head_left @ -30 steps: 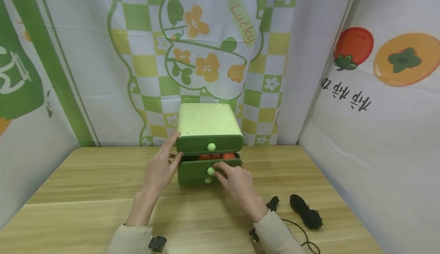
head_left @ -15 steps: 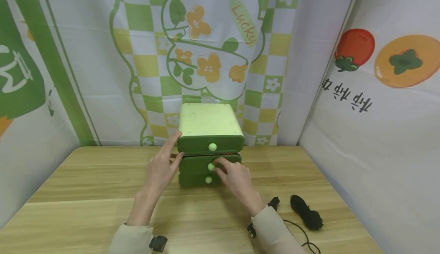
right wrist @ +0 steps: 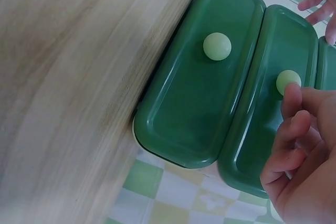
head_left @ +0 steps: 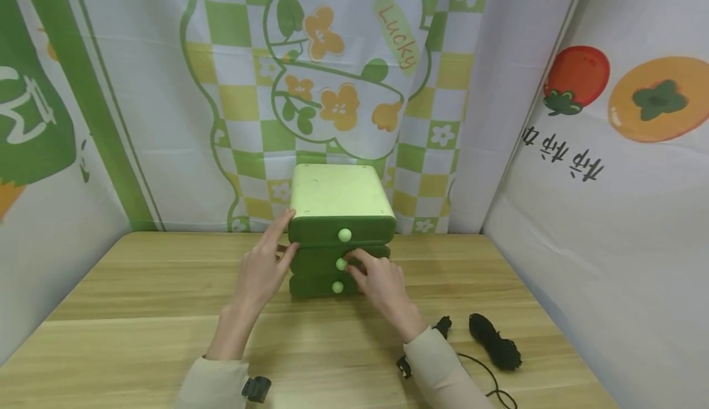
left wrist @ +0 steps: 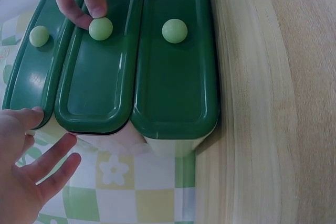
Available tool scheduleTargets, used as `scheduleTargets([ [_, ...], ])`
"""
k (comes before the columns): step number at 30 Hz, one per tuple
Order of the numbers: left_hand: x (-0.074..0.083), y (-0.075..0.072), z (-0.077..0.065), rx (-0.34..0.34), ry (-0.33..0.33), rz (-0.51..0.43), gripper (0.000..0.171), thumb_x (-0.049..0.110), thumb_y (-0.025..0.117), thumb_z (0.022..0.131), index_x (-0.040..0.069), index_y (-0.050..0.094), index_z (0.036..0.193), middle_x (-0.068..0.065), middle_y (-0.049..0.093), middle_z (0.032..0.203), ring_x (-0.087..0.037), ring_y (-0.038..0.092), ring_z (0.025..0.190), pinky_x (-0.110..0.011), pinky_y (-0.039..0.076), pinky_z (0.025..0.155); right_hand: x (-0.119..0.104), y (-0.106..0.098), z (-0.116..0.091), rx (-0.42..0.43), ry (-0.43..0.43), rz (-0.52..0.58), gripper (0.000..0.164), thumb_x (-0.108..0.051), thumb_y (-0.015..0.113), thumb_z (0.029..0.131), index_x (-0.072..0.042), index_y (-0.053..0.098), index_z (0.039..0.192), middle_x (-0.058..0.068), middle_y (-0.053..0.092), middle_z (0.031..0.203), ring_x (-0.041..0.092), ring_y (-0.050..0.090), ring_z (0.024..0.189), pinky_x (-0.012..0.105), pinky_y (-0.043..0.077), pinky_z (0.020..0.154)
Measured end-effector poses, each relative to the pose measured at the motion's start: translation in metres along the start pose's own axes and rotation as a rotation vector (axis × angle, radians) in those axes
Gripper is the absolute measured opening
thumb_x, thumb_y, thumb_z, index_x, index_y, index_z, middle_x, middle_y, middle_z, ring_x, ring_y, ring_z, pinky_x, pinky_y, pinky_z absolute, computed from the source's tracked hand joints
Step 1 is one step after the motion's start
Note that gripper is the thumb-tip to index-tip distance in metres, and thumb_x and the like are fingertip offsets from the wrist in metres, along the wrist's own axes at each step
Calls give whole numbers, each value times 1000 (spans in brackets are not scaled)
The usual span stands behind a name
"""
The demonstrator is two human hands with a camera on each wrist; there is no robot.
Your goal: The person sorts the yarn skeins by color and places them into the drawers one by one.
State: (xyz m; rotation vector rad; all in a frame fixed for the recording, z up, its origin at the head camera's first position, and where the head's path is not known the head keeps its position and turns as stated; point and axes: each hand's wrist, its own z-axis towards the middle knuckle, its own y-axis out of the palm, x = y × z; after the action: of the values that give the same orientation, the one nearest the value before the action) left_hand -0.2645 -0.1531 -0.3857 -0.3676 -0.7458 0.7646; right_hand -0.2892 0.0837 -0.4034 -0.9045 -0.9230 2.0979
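A small three-drawer cabinet (head_left: 340, 190) with a light green top and dark green fronts stands at the table's back. My right hand (head_left: 382, 280) pinches the round pale knob (head_left: 341, 264) of the middle drawer (left wrist: 100, 82) between thumb and curled fingers. That drawer lies nearly level with its neighbours; a thin dark line shows along its left end in the left wrist view. At the cabinet's left side, my left hand (head_left: 260, 270) rests its fingertips on the edge, thumb by the top drawer (head_left: 316, 230), fingers fairly straight. The bottom drawer (right wrist: 199, 82) is pushed in.
A bundled black cord (head_left: 495, 342) lies on the wooden table (head_left: 138, 310) to the right, near a thin black cable (head_left: 482, 366) beside the right sleeve. A printed curtain (head_left: 238, 101) hangs close behind the cabinet, and white printed sheets flank both sides.
The middle drawer has slid back into the cabinet, pushed by my right hand at its knob. Red items seen inside it earlier are now hidden. My left hand has kept its place.
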Motion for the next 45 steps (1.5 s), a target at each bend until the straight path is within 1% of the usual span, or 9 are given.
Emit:
scheduleTargets([
  [3,0,0,1,1,3,-8,68,12,67,95,20,34,154,-7,43,156,-27,74,84,-34,61,65,-1,-1,-1,7,-9,-13,16,-32,70,93,-28,69,109,-15,55,51,-4,42,43,21,30,41],
  [9,-1,0,0,3,1,-19,68,10,67,95,19,35,154,-9,46,154,-29,74,84,-36,61,65,-1,-3,-10,11,-56,-85,26,-35,72,91,-27,68,115,-13,42,51,-1,28,42,18,20,40],
  [11,-1,0,0,1,0,-18,69,10,67,95,19,35,154,-9,45,154,-29,74,84,-36,61,65,0,-3,-14,16,-65,-109,26,-35,73,91,-26,68,115,-13,42,51,-1,27,42,18,18,40],
  [16,-2,0,0,-6,-3,-16,70,10,67,95,20,33,155,-9,45,154,-29,74,85,-36,61,65,1,-1,-23,-9,-54,-135,24,-34,73,90,-24,71,112,-12,53,53,-2,32,42,17,19,39],
  [19,-1,-1,0,-18,-9,-13,75,9,70,92,21,32,155,-10,44,154,-29,74,85,-36,61,64,1,2,-26,-42,-37,-144,23,-36,73,90,-25,71,111,-11,59,59,0,38,44,19,24,38],
  [25,-1,-1,0,-39,-23,-6,87,4,76,86,24,29,156,-11,43,155,-29,74,87,-36,59,61,0,11,-27,-103,-11,-141,23,-36,73,90,-24,72,109,-11,65,67,2,45,51,21,32,41],
  [35,-1,1,0,-35,-22,-5,91,-1,77,83,25,29,156,-10,42,156,-29,75,87,-34,59,61,-3,20,-22,-110,-13,-195,24,-37,75,88,-25,73,108,-9,63,64,6,40,48,24,31,41],
  [39,-2,2,0,-33,-21,-5,91,-2,76,83,24,29,156,-8,42,156,-29,75,87,-33,60,61,-3,23,-20,-99,-15,-202,23,-37,76,86,-26,74,106,-8,65,65,7,42,48,24,30,41],
  [45,-1,2,0,-32,-26,4,90,-2,75,84,25,29,156,-8,42,156,-29,75,87,-35,60,63,1,25,-15,-108,-65,-215,23,-37,78,84,-27,74,105,-6,72,73,6,44,50,23,32,41],
])
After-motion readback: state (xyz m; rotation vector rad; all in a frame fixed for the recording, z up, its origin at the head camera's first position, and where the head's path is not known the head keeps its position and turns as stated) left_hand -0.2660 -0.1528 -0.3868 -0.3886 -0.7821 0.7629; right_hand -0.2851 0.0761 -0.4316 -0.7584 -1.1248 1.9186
